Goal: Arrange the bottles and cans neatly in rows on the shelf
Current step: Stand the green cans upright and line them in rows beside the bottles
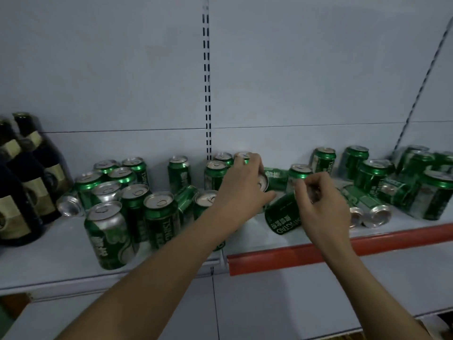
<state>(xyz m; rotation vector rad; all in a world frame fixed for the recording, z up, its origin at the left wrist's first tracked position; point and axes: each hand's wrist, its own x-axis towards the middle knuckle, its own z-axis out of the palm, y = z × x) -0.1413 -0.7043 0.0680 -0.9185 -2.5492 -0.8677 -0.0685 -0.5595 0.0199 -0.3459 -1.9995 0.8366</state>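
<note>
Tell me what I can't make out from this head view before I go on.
- Left hand: covers the lying can it touches; grip unclear.
- Right hand: hides the top of the tilted can.
- Dark bottles: cut off by the left edge.
- Far-right cans: blurred, cut off by the right edge.

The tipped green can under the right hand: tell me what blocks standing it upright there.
Nothing visible blocks it. The right hand grips the tipped green can; bare grey metal shelf lies in front.
</note>
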